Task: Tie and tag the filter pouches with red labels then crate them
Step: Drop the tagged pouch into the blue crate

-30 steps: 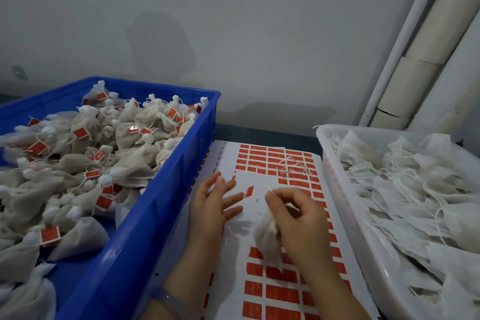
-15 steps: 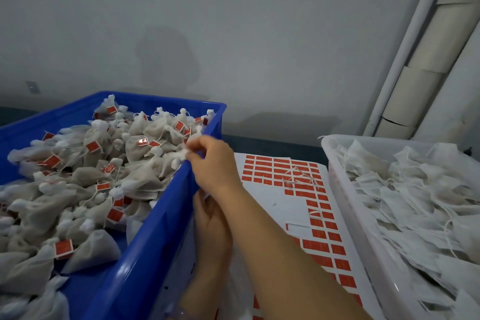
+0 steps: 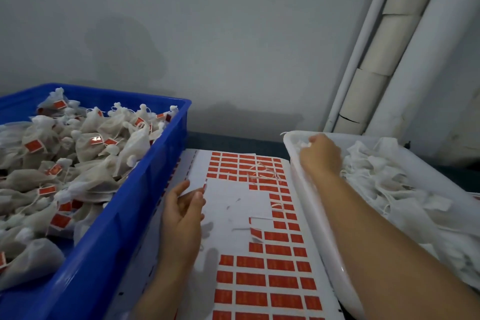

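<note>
Reaching into the far corner of the white tray point(image 3: 311, 205), a worker's right hand point(image 3: 322, 157) curls its fingers down around an untied pouch point(image 3: 306, 145), apparently picking the next one to tie. The left hand point(image 3: 183, 212) hovers over the near-left part of the label sheet point(image 3: 259, 280) with its fingers loosely bent. What looks like a peeled red label point(image 3: 205, 186) sits at one fingertip; whether it is pinched or merely stuck there cannot be told. It seems held ready so the tag can go on as soon as the pouch arrives.

The sheet lies flat on the dark surface point(image 3: 233, 141), its middle rows already stripped, right where both hands meet. Just right of the sheet, the tray keeps its heap of loose pouches point(image 3: 389, 184) on the grabbing hand's side. Hard against the sheet's left edge stands the blue crate point(image 3: 117, 241), piled with tied pouches point(image 3: 85, 163) bearing red tags, a short drop for each finished piece.
</note>
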{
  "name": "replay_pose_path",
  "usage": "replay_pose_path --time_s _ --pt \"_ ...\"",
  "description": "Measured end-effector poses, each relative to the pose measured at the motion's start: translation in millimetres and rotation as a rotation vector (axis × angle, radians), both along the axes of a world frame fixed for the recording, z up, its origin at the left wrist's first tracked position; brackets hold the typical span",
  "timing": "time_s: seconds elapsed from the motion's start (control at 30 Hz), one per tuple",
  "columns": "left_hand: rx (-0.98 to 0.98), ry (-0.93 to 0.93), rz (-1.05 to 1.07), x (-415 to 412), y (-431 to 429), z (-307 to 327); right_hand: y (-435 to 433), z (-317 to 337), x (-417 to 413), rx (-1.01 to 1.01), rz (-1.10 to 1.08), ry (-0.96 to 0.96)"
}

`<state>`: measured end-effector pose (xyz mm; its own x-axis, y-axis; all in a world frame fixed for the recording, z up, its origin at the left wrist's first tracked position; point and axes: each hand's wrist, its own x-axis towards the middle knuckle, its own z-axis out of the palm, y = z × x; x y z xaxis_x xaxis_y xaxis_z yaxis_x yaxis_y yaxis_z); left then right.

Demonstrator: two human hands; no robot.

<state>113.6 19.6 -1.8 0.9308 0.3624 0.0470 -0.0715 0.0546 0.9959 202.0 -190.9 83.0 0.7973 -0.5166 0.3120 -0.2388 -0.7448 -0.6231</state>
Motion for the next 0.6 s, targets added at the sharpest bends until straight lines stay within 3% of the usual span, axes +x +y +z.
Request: replay_pose_path --time_s 0.13,0.3,0.43,0.6 --pt "-0.01 -0.003 -0.003 0.2 0.1 1.0 -32.8 -36.3 -16.9 0.064 0.065 0.261" --pt "0.002 0.01 -0.026 -1.0 0.9 -1.1 -33.7 -37.9 -10.3 0.056 0.108 0.28" --pt "0.006 0.013 -0.026 0.0 1.3 -0.3 -33.2 -24.3 -10.0 0.173 0.216 0.44" --pt "0.008 0.028 -0.03 -3.3 -0.1 -0.6 -34.5 1.1 -21.3 -0.034 0.396 0.666"
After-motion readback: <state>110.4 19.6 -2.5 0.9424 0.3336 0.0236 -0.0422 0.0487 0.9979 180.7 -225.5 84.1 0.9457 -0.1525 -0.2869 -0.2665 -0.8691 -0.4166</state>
